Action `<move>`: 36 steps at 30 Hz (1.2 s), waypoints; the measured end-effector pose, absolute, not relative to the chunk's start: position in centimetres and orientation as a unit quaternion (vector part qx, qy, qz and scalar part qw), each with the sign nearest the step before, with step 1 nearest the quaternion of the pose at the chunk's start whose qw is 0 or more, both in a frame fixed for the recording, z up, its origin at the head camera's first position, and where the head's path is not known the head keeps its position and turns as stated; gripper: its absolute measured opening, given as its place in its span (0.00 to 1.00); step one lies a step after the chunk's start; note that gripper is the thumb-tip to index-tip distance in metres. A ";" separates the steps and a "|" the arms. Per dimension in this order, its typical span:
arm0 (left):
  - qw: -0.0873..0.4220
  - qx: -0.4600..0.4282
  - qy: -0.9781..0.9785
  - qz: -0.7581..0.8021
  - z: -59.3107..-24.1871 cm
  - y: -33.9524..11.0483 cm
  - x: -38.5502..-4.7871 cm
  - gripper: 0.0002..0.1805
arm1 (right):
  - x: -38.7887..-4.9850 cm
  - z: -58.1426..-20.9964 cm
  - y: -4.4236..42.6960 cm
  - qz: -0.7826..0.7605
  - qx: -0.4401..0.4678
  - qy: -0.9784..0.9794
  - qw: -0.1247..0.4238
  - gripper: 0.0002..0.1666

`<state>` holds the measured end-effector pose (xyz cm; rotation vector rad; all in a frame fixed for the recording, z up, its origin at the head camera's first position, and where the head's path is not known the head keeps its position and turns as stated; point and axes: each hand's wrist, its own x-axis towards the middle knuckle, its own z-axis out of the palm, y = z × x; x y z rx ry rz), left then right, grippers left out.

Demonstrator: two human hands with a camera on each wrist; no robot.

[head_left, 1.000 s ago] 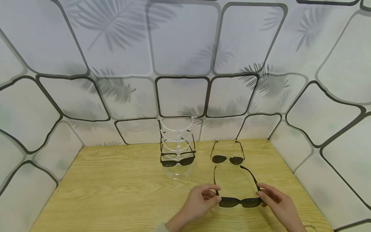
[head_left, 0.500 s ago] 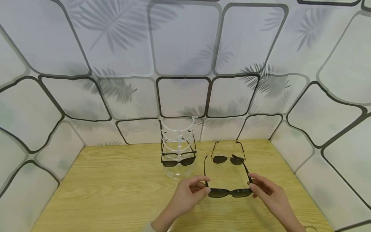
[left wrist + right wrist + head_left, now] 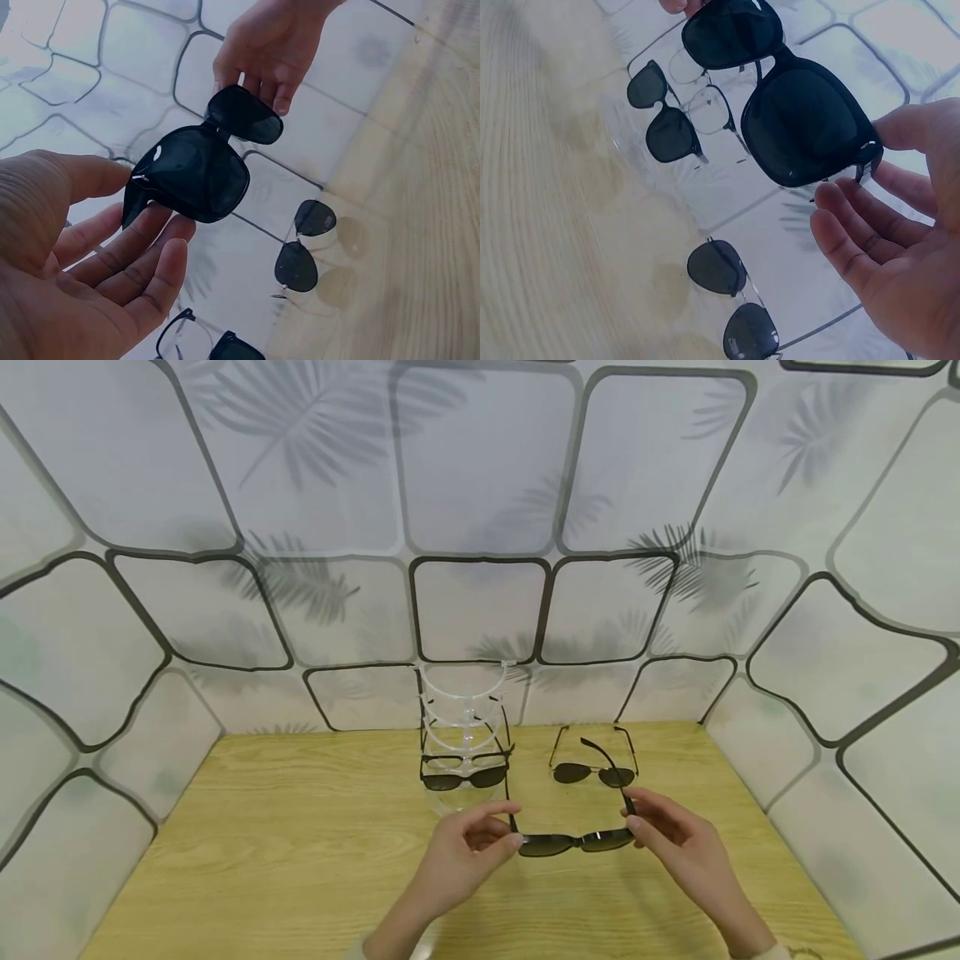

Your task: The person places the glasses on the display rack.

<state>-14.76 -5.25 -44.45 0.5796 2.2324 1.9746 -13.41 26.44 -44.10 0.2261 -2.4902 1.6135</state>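
Note:
Black-framed sunglasses (image 3: 547, 846) hang above the wooden table, temples unfolded and pointing away from me. My left hand (image 3: 467, 857) pinches their left hinge corner between thumb and fingers. At the opposite corner my right hand (image 3: 678, 846) grips the hinge the same way. Both dark lenses show large in the right wrist view, where the sunglasses (image 3: 806, 124) nearly touch the thumb side of my right hand (image 3: 900, 247). A clear tiered display stand (image 3: 467, 714) is just beyond my left hand, bearing dark sunglasses (image 3: 444, 782) low down and black-rimmed eyeglasses (image 3: 444, 762) above them.
Aviator sunglasses (image 3: 572, 772) with thin metal frames lie on the table (image 3: 300, 835), right of the stand, temples toward the back wall. The held pair's right temple crosses in front of them. Patterned walls (image 3: 480, 610) close in the table's back and sides.
Both hands have carried the black sunglasses left and away from me, toward the stand. The pair has tilted slightly, its right side higher. The aviators and the stand stay in place.

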 end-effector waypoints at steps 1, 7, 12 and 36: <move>0.049 0.189 0.734 0.650 -44.3 -5.4 -14.7 0.19 | -13.5 -44.0 26.3 0.542 0.081 -0.832 0.083 0.24; 0.035 0.172 0.735 0.655 -43.6 -6.3 -14.1 0.19 | -13.9 -43.4 25.2 0.548 0.110 -0.824 0.088 0.23; 0.018 0.175 0.735 0.654 -43.4 -7.2 -13.7 0.20 | -14.4 -42.9 24.4 0.561 0.142 -0.811 0.091 0.23; -0.034 0.168 0.751 0.638 -42.1 -11.1 -14.1 0.18 | -17.1 -41.7 20.8 0.572 0.159 -0.802 0.067 0.24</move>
